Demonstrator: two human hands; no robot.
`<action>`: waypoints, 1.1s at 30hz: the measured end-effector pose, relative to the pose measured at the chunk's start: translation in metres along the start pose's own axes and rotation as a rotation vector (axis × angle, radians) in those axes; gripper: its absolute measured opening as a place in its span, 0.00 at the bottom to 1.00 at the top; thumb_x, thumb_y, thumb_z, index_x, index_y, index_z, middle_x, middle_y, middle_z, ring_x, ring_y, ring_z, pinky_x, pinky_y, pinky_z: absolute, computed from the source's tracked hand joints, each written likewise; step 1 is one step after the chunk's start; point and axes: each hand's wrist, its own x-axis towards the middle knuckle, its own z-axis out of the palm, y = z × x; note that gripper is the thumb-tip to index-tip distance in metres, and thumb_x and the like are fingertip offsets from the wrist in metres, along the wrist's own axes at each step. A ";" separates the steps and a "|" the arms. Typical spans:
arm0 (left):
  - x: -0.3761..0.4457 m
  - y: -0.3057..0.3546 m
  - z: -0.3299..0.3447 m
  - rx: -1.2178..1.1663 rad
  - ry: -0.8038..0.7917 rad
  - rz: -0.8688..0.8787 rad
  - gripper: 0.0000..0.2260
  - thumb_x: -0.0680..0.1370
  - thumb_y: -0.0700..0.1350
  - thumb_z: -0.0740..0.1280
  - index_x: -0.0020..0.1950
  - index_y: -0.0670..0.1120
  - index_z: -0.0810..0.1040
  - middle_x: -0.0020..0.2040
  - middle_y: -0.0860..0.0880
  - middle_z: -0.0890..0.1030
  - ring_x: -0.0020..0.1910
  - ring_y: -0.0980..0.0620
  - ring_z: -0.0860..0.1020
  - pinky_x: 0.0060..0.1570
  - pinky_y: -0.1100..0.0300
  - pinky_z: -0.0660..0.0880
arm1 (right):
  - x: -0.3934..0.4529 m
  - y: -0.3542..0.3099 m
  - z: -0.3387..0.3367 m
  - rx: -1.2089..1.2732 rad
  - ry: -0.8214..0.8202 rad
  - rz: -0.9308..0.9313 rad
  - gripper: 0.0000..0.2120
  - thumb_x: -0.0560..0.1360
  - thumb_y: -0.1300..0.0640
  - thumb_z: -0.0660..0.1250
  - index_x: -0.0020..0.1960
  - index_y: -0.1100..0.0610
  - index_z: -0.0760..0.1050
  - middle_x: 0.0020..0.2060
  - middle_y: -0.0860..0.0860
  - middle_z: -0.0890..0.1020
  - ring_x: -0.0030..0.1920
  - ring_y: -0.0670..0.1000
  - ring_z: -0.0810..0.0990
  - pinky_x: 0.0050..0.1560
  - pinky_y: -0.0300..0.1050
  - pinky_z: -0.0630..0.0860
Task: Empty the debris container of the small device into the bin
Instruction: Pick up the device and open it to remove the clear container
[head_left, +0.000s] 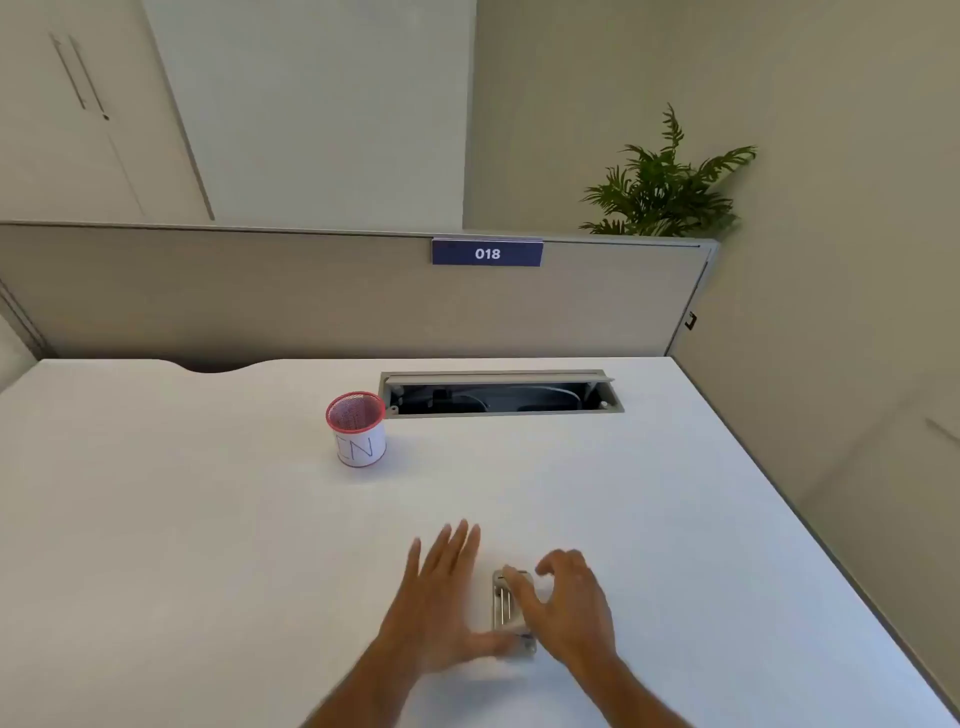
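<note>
at the bottom centre of the frame, two bare forearms are seen reaching over the white bench. the left hand is spread flat with its fingers splayed and nothing in its grasp, its thumb lying beside the lower end of the small pale grey ribbed device. the right hand is curled over the device from the right, with the thumb laid across its top and the fingers arched above its far side; whether a firm grip is made cannot be told. the device lies flat on the bench between both hands, and its lower end is blurred.

further up, left of centre, a small round red mesh bin wrapped in white paper with handwritten letters stands upright, well apart from the device. just to its right, an open grey cable tray is set into the bench. behind it a beige partition carries a blue label reading 018. a green leafy plant is seen at the upper right.
</note>
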 end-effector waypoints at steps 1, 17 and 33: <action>0.000 0.004 0.002 -0.038 -0.071 0.020 0.63 0.57 0.84 0.55 0.81 0.50 0.37 0.82 0.52 0.38 0.80 0.52 0.37 0.79 0.43 0.37 | -0.002 0.000 0.000 0.081 -0.042 0.041 0.21 0.67 0.30 0.63 0.42 0.47 0.74 0.44 0.44 0.78 0.46 0.48 0.80 0.47 0.44 0.78; 0.013 0.018 -0.003 -0.427 -0.065 0.026 0.55 0.56 0.68 0.75 0.78 0.58 0.55 0.74 0.60 0.66 0.70 0.61 0.66 0.66 0.67 0.65 | 0.003 -0.024 -0.013 0.757 -0.232 0.411 0.13 0.70 0.54 0.77 0.37 0.63 0.80 0.35 0.58 0.88 0.31 0.51 0.86 0.29 0.42 0.80; -0.001 0.001 -0.073 -0.380 0.114 0.170 0.49 0.55 0.72 0.75 0.73 0.61 0.63 0.64 0.67 0.72 0.61 0.69 0.69 0.58 0.80 0.62 | 0.036 -0.070 -0.028 1.275 -0.462 0.588 0.20 0.80 0.51 0.66 0.42 0.64 0.86 0.39 0.62 0.87 0.35 0.60 0.87 0.37 0.53 0.84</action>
